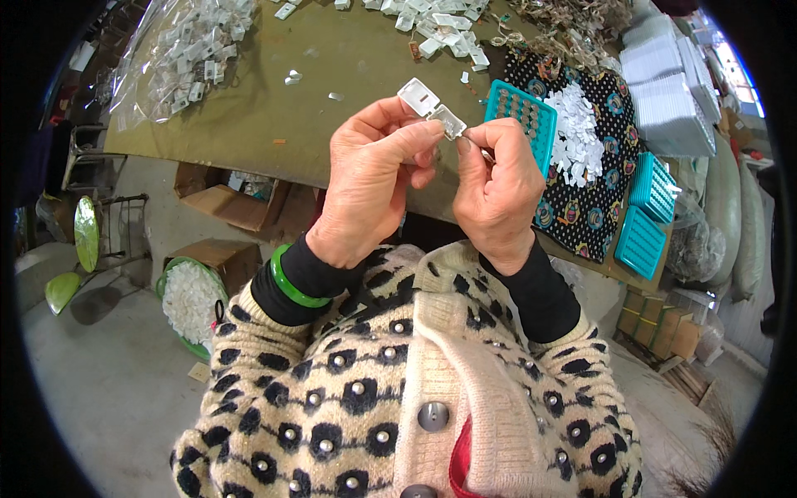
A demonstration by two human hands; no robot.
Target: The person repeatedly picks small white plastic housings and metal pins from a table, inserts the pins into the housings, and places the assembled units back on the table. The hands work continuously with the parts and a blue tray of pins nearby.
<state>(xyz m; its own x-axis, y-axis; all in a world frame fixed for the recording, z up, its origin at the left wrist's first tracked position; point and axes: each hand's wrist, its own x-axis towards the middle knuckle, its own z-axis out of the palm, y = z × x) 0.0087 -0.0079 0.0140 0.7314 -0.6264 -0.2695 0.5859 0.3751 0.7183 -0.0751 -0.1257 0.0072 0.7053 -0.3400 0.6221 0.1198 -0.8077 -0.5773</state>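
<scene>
Over the near edge of the table, my left hand (363, 170) holds a small white hinged plastic case (418, 97), its lid folded back, with the thumb pressed on the lower half. My right hand (501, 187) meets the same case at its right corner. Thumb and forefinger there are pinched together on something too small to make out. Just beyond the right hand lies a turquoise tray (544, 124) with rows of small round metal-looking pieces. Beside it, a heap of flat white pieces (574, 137) rests on a dark patterned cloth (610, 178).
A clear bag of white cases (195, 62) sits at the table's far left, and a loose pile of cases (440, 29) at the back. Stacked white trays (668, 91) and more turquoise trays (641, 241) stand right. Below left are a cardboard box (224, 206) and a green basket (163, 286).
</scene>
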